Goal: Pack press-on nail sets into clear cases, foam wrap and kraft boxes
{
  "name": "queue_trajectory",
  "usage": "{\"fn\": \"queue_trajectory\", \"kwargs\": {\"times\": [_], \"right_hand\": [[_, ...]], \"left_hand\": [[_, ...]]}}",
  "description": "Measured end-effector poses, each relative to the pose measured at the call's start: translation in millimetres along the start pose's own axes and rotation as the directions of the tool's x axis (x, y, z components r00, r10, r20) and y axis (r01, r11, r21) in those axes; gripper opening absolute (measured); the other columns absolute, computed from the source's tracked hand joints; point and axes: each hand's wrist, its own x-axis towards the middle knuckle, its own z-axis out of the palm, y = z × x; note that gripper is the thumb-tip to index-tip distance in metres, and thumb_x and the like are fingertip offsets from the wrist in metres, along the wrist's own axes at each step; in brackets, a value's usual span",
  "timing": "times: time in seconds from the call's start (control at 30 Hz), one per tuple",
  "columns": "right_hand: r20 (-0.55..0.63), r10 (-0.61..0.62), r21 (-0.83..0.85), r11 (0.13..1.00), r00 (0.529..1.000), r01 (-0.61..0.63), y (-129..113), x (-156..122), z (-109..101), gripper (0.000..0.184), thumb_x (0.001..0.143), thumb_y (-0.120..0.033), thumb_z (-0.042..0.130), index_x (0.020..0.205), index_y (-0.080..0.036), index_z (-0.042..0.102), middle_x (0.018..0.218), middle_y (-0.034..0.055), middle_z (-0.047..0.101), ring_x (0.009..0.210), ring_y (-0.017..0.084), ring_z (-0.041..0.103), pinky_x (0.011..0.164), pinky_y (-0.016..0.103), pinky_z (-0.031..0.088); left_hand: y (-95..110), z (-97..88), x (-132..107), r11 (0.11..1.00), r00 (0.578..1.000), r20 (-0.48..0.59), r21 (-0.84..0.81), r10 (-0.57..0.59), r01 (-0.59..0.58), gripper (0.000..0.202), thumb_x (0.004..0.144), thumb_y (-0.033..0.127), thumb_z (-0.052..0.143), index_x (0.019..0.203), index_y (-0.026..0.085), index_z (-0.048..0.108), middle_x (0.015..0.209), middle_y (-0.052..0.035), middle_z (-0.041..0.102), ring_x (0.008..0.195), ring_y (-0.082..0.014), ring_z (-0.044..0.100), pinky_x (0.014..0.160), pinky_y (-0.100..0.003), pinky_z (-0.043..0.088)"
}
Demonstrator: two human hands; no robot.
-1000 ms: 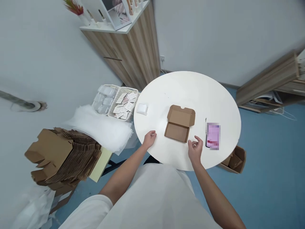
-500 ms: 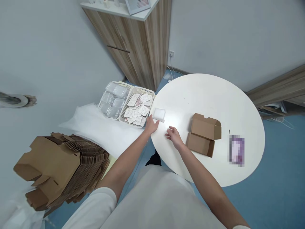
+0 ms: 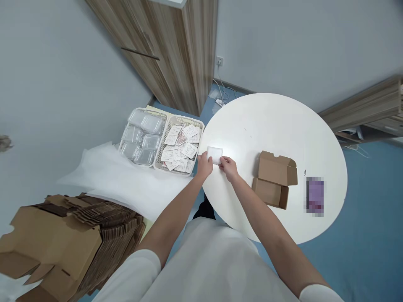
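Note:
A small white foam-wrapped packet [image 3: 214,154] is at the left side of the round white table [image 3: 270,121]. My left hand [image 3: 205,166] pinches its left lower corner, thumb on top. At the right lower corner, my right hand [image 3: 228,168] grips it with fingers closed. What is inside the wrapping cannot be made out. To the right of my hands stands an open brown cardboard box [image 3: 273,180] with its lid folded back.
Left of the table are a basket of printed cards [image 3: 179,147] and a basket of clear plastic packs [image 3: 141,136]. White foam sheets [image 3: 126,176] lie before them, near a stack of flattened cardboard boxes [image 3: 63,247]. A blurred purple item [image 3: 315,195] lies at the table's right.
My right hand has moved left to the packet and closed on it. My left hand now grips the packet too, which sits straighter. The head view has shifted slightly.

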Motion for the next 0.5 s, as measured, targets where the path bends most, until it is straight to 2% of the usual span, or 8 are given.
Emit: {"fn": "queue_trajectory", "kwargs": {"times": [0.17,0.3,0.4,0.5], "right_hand": [[-0.043,-0.07,-0.015,0.997,0.997,0.07,10.3,-8.0,-12.6,0.03,0.06,-0.037,0.063,0.082,-0.019,0.055,0.083,0.0019,0.059,0.069,0.011,0.055,0.063,0.026,0.048],[-0.017,-0.136,-0.054,0.989,0.991,0.135,17.0,-23.4,-30.1,0.03,0.059,-0.037,0.063,0.08,-0.018,0.056,0.084,0.0015,0.059,0.07,0.011,0.055,0.066,0.026,0.048],[-0.006,-0.177,-0.048,0.983,0.984,0.176,21.2,-40.7,-48.9,0.031,0.059,-0.039,0.063,0.08,-0.018,0.057,0.083,0.0018,0.059,0.071,0.012,0.056,0.067,0.028,0.048],[0.006,-0.239,-0.029,0.971,0.971,0.239,26.0,-63.1,-76.4,0.032,0.059,-0.041,0.063,0.08,-0.018,0.056,0.085,0.0027,0.06,0.071,0.013,0.057,0.067,0.03,0.048]], "left_hand": [[-7.1,-2.2,-9.3,0.993,0.999,0.014,-0.111,0.039,-0.038,0.029,0.081,0.029,0.043,0.107,0.017,0.047,0.094,-0.0072,0.056,0.087,-0.0173,0.055,0.078,-0.03,0.042],[-10.2,0.6,-28.7,0.98,0.999,0.031,-0.2,0.012,-0.006,0.025,0.076,0.03,0.051,0.098,0.018,0.049,0.087,-0.005,0.058,0.075,-0.0146,0.058,0.07,-0.028,0.045],[-6.9,7.1,-49.2,0.945,0.998,0.055,-0.326,0.012,0.006,0.024,0.074,0.031,0.053,0.093,0.017,0.05,0.085,-0.0045,0.057,0.071,-0.0128,0.058,0.064,-0.025,0.047],[3.4,18.4,-74.3,0.903,0.997,0.07,-0.43,0.027,0.006,0.025,0.071,0.034,0.057,0.089,0.017,0.051,0.081,-0.0025,0.056,0.068,-0.0115,0.058,0.061,-0.025,0.049]]}}
